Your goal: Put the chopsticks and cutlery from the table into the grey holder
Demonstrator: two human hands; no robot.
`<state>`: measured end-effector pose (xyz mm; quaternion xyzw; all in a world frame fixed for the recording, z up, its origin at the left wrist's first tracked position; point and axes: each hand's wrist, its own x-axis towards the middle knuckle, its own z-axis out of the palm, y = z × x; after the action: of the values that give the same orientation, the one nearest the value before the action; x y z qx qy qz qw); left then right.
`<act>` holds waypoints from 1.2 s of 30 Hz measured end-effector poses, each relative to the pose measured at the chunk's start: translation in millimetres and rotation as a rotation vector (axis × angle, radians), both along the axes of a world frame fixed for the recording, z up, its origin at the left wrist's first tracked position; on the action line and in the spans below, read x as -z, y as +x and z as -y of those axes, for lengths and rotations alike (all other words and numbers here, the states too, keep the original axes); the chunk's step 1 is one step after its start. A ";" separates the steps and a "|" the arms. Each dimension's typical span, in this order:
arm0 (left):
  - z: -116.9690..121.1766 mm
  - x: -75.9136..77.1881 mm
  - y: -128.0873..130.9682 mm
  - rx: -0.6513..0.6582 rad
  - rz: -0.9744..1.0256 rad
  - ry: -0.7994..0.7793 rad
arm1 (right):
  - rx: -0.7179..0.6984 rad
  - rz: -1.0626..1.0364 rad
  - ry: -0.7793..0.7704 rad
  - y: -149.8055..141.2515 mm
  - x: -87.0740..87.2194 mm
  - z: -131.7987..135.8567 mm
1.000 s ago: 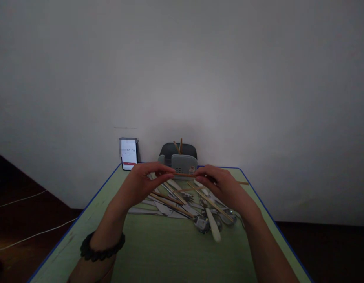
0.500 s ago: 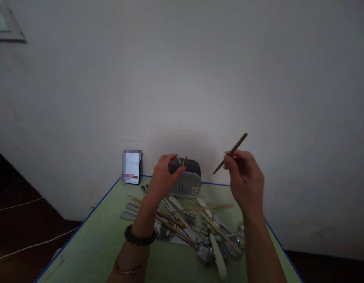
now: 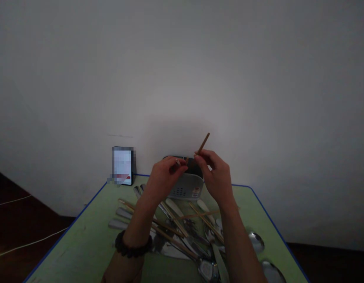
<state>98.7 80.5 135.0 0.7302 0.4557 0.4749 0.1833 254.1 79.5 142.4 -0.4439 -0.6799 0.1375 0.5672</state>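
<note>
While pinching a brown chopstick (image 3: 204,142) in the right hand (image 3: 215,173), tilted near the top of the grey holder (image 3: 187,184), having the left hand (image 3: 165,175) curled at stick ends (image 3: 187,160) there, whether grasping them or not impossible to tell

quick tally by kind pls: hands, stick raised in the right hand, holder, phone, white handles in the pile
Hands, left hand and right hand: 2
Brown stick: 1
Grey holder: 1
Phone: 1
White handles in view: 3
Total: 8

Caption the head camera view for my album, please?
The right hand holds a brown chopstick near the left hand, by a grey holder; cutlery lies on the green table.
</note>
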 end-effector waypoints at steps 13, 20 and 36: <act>-8.5 8.2 0.2 -0.058 0.225 -0.083 | 0.018 0.329 -0.108 -0.7 32.0 -19.9; -16.4 16.9 1.1 -0.046 0.246 -0.099 | -0.004 0.342 -0.133 -0.6 33.0 -20.1; -14.8 16.6 8.4 -0.162 0.058 -0.045 | -0.120 0.248 -0.102 -5.3 25.5 -16.0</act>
<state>107.2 95.3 118.3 0.6725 0.5184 0.4988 0.1737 248.8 95.5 116.9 -0.4446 -0.7622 0.1496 0.4462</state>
